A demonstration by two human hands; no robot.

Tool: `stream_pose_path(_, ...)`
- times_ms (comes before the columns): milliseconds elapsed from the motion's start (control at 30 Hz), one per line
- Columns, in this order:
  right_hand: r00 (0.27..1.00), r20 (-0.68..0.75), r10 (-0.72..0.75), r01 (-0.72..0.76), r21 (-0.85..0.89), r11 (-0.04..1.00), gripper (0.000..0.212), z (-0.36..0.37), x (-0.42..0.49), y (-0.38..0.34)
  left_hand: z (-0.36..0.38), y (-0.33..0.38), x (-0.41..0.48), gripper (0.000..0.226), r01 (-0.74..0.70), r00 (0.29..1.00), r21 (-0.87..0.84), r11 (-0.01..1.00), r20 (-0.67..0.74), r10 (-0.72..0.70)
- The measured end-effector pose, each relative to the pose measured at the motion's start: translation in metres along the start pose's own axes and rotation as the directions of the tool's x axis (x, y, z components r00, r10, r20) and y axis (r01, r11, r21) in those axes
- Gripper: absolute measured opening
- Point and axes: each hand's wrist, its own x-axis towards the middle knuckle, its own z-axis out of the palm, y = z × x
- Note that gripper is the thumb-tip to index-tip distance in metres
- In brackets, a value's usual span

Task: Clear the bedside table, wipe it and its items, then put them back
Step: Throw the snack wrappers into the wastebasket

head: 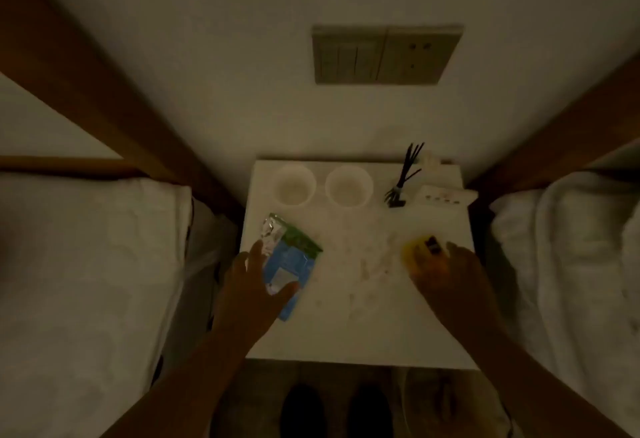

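The white bedside table [346, 337] stands between two beds in dim light. A blue and green foil packet [294, 257] lies tilted at its left front. My left hand [249, 292] closes around the packet, thumb on top and fingers at its left edge. At the right front, my right hand [450, 281] curls over a small yellow object with a black part [417, 248]. Two white cups [293, 184] [348, 186] stand side by side at the back. A bundle of black cable ties [403, 177] and a white box [443, 196] sit at the back right.
Pale smudges or clear wrapping [374, 264] mark the table's middle. White bedding lies close on the left [86, 264] and right [571, 247]. A switch panel [384, 54] is on the wall behind. Dark shoes [304, 410] and something pale [440, 399] are on the floor in front.
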Motion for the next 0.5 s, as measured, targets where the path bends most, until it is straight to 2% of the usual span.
stream_pose_path(33, 1.000, -0.011, 0.000, 0.001, 0.074, 0.997, 0.059, 0.013, 0.005, 0.008, 0.009, -0.008, 0.007, 0.102, 0.006, 1.000, 0.000, 1.000, -0.014, -0.006)
stream_pose_path(100, 0.991, -0.124, 0.054, -0.036, 0.144, 0.989, 0.053, 0.023, 0.013, 0.011, 0.018, -0.017, 0.015, 0.107, 0.057, 0.998, 0.012, 0.998, -0.038, -0.056)
stream_pose_path(133, 0.966, -0.199, 0.164, -0.119, 0.218, 0.969, 0.057, 0.026, 0.012, 0.011, 0.022, -0.023, 0.019, 0.107, 0.093, 0.995, 0.019, 0.995, -0.040, -0.092)
stream_pose_path(200, 0.910, -0.340, 0.237, -0.168, 0.220, 0.961, 0.073, 0.035, 0.014, 0.014, 0.030, -0.028, 0.019, 0.104, 0.101, 0.992, 0.064, 0.993, -0.078, -0.096)
stream_pose_path(300, 0.896, -0.366, 0.252, -0.197, 0.183, 0.963, 0.082, 0.037, 0.013, 0.012, 0.033, -0.027, 0.017, 0.094, 0.060, 0.988, 0.179, 0.982, -0.153, -0.032)
stream_pose_path(500, 0.854, -0.317, 0.413, -0.308, 0.333, 0.891, 0.091, 0.038, 0.003, 0.001, 0.027, -0.029, 0.015, 0.090, 0.193, 0.965, 0.056, 0.980, -0.191, -0.179)
